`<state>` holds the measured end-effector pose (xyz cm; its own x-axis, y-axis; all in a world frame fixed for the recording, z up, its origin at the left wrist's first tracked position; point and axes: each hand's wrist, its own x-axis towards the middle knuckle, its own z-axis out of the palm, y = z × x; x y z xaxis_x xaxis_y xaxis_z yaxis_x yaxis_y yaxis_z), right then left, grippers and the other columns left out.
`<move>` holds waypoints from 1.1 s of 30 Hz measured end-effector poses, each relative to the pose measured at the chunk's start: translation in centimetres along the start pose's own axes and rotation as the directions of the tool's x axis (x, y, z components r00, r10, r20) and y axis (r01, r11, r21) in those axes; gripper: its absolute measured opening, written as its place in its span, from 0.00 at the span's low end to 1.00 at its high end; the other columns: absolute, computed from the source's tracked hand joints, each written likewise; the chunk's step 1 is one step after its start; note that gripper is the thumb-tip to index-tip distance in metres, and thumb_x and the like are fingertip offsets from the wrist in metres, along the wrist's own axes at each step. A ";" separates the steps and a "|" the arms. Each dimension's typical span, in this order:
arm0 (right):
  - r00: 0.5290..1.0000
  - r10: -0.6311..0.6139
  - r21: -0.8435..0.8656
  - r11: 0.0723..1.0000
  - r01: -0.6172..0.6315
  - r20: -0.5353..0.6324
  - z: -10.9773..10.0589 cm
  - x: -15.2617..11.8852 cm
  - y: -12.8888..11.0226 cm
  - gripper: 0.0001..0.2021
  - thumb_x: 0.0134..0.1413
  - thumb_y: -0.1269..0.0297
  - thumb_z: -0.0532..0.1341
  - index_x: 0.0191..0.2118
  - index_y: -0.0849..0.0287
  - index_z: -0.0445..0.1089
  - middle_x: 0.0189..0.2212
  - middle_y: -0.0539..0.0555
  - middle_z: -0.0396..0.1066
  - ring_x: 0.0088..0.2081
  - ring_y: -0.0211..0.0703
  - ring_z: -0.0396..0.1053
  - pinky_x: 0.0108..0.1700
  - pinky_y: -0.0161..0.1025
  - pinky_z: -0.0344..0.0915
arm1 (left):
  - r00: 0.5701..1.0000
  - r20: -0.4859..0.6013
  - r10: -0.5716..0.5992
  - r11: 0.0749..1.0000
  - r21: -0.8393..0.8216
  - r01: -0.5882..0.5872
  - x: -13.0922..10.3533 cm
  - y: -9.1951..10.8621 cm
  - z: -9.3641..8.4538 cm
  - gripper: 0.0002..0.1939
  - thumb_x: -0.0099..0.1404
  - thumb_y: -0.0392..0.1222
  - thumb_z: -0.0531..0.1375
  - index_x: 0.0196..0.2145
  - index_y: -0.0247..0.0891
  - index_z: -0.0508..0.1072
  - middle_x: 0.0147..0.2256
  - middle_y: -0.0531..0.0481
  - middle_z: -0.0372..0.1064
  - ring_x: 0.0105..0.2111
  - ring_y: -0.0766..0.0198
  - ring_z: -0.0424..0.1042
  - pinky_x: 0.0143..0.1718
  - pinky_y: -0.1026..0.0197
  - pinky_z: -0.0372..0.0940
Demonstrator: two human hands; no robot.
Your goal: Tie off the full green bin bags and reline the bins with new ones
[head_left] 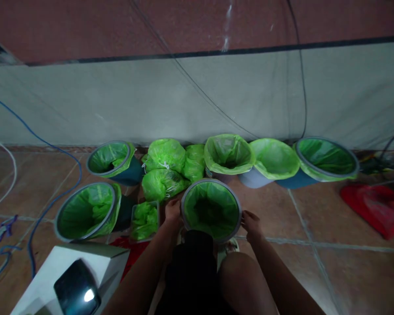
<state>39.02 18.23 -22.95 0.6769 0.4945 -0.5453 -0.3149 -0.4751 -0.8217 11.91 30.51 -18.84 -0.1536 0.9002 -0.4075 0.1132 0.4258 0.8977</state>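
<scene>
A trash bin (pixel 212 181) with a grey rim and a green liner bag stands between my knees, its inside dark toward the bottom. My left hand (pixel 173 211) grips the left side of this bin, its fingers partly hidden behind the rim. On the opposite side, my right hand (pixel 251 224) has its fingers closed at the rim. Just behind the bin lie several tied green plastic bags (pixel 166 155), stacked together. To the left of my left hand, a clear container (pixel 158 214) holds crumpled green bags (pixel 143 221).
More lined bins (pixel 230 153), (pixel 274 159) and a blue one (pixel 292 179) line the wall. Two bins (pixel 126 170), (pixel 124 214) stand left. A white box (pixel 101 262) carries a dark phone-like object (pixel 75 284). A blue cable (pixel 52 203) crosses the floor; red cloth (pixel 377 210) lies right.
</scene>
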 end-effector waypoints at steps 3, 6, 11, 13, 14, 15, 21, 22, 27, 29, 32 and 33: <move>0.951 -0.306 -0.335 0.901 0.275 -0.039 0.6 -0.1 -2.0 0.29 0.49 0.49 0.60 0.54 0.63 0.67 0.47 0.64 0.73 0.43 0.51 0.73 0.42 0.42 0.69 | 0.990 -0.023 0.140 0.959 0.251 -0.130 0.0 0.8 0.3 0.19 0.64 0.47 0.58 0.51 0.38 0.70 0.42 0.44 0.76 0.44 0.56 0.75 0.45 0.58 0.69; 0.862 -0.482 -0.575 0.666 0.476 0.156 2.0 -0.5 -3.4 0.30 0.58 0.56 0.52 0.63 0.66 0.57 0.57 0.67 0.66 0.53 0.53 0.69 0.52 0.45 0.65 | 0.973 0.077 0.219 0.846 0.481 -0.228 -0.3 1.5 1.2 0.23 0.67 0.44 0.54 0.58 0.35 0.64 0.52 0.40 0.71 0.53 0.55 0.70 0.54 0.56 0.64; 0.866 -0.430 -0.672 0.564 0.479 0.256 3.5 -1.0 -3.0 0.29 0.60 0.71 0.46 0.66 0.69 0.51 0.50 0.67 0.71 0.47 0.52 0.73 0.51 0.47 0.66 | 0.957 0.207 0.205 0.740 0.607 -0.290 -1.1 1.5 2.5 0.23 0.68 0.35 0.50 0.60 0.37 0.59 0.54 0.40 0.69 0.52 0.58 0.71 0.54 0.60 0.63; 0.864 -0.434 -0.678 0.556 0.481 0.257 3.4 -1.2 -2.9 0.29 0.59 0.72 0.46 0.66 0.67 0.51 0.48 0.66 0.72 0.47 0.51 0.72 0.50 0.46 0.66 | 0.952 0.211 0.222 0.715 0.628 -0.306 -1.1 1.4 2.6 0.24 0.67 0.34 0.50 0.61 0.37 0.58 0.54 0.40 0.69 0.52 0.59 0.71 0.53 0.61 0.64; 0.868 -0.424 -0.681 0.556 0.476 0.259 3.4 -1.3 -2.9 0.28 0.59 0.72 0.45 0.66 0.66 0.51 0.48 0.65 0.73 0.47 0.50 0.72 0.49 0.45 0.67 | 0.949 0.221 0.226 0.695 0.646 -0.316 -1.1 1.3 2.5 0.25 0.67 0.33 0.51 0.61 0.37 0.58 0.54 0.40 0.69 0.52 0.59 0.71 0.53 0.61 0.64; 0.875 -0.407 -0.690 0.555 0.464 0.261 3.3 -1.4 -3.0 0.28 0.59 0.72 0.45 0.66 0.67 0.51 0.47 0.65 0.72 0.46 0.50 0.72 0.49 0.44 0.67 | 0.947 0.232 0.224 0.666 0.673 -0.323 -0.9 1.2 2.5 0.25 0.66 0.33 0.51 0.61 0.37 0.57 0.54 0.40 0.69 0.51 0.59 0.72 0.53 0.62 0.64; 0.849 -0.454 -0.795 0.393 0.462 0.270 4.3 -0.8 -6.0 0.26 0.63 0.60 0.49 0.63 0.66 0.54 0.59 0.68 0.61 0.53 0.55 0.67 0.52 0.46 0.64 | 0.935 0.216 0.282 0.488 0.807 -0.333 0.2 2.2 3.2 0.26 0.66 0.39 0.55 0.60 0.31 0.60 0.55 0.36 0.66 0.56 0.53 0.66 0.57 0.56 0.61; 0.831 -0.471 -0.804 0.346 0.483 0.297 4.7 -0.5 -6.9 0.25 0.64 0.59 0.48 0.63 0.66 0.55 0.59 0.67 0.61 0.55 0.55 0.65 0.54 0.46 0.62 | 0.925 0.213 0.314 0.471 0.811 -0.347 0.4 2.7 3.6 0.25 0.66 0.42 0.55 0.59 0.32 0.61 0.55 0.36 0.66 0.56 0.52 0.66 0.57 0.55 0.61; 0.764 -0.437 -0.815 0.108 0.569 0.475 7.9 1.3 -10.6 0.24 0.67 0.59 0.45 0.62 0.66 0.59 0.55 0.66 0.67 0.59 0.53 0.61 0.59 0.45 0.55 | 0.893 0.275 0.357 0.326 0.859 -0.395 1.8 5.2 6.0 0.21 0.70 0.49 0.51 0.54 0.35 0.67 0.51 0.39 0.69 0.52 0.53 0.68 0.53 0.54 0.62; 0.758 -0.388 -0.817 0.020 0.576 0.525 9.1 1.8 -11.2 0.23 0.67 0.58 0.46 0.62 0.64 0.59 0.53 0.66 0.69 0.56 0.53 0.64 0.58 0.46 0.56 | 0.879 0.327 0.348 0.248 0.872 -0.423 2.4 6.1 6.9 0.21 0.70 0.50 0.50 0.53 0.36 0.69 0.50 0.40 0.70 0.51 0.52 0.69 0.52 0.53 0.62; 0.759 -0.321 -0.811 -0.050 0.583 0.566 10.1 2.2 -11.2 0.21 0.67 0.57 0.46 0.58 0.62 0.61 0.48 0.66 0.72 0.51 0.53 0.69 0.51 0.45 0.62 | 0.853 0.419 0.313 0.149 0.865 -0.479 3.4 7.0 8.2 0.22 0.70 0.53 0.50 0.50 0.35 0.71 0.47 0.39 0.72 0.49 0.51 0.70 0.51 0.53 0.62; 0.766 -0.301 -0.812 -0.054 0.581 0.568 10.3 2.4 -11.0 0.21 0.67 0.57 0.46 0.57 0.62 0.62 0.46 0.66 0.72 0.48 0.52 0.71 0.47 0.43 0.63 | 0.847 0.451 0.281 0.130 0.857 -0.499 3.6 7.1 8.5 0.22 0.70 0.54 0.50 0.48 0.35 0.72 0.45 0.38 0.73 0.48 0.51 0.71 0.50 0.53 0.63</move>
<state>37.30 32.14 -16.89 0.2349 0.9352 -0.2650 0.9507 -0.2778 -0.1377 20.47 37.59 -15.38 0.3444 0.9235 -0.1687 0.9323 -0.3155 0.1767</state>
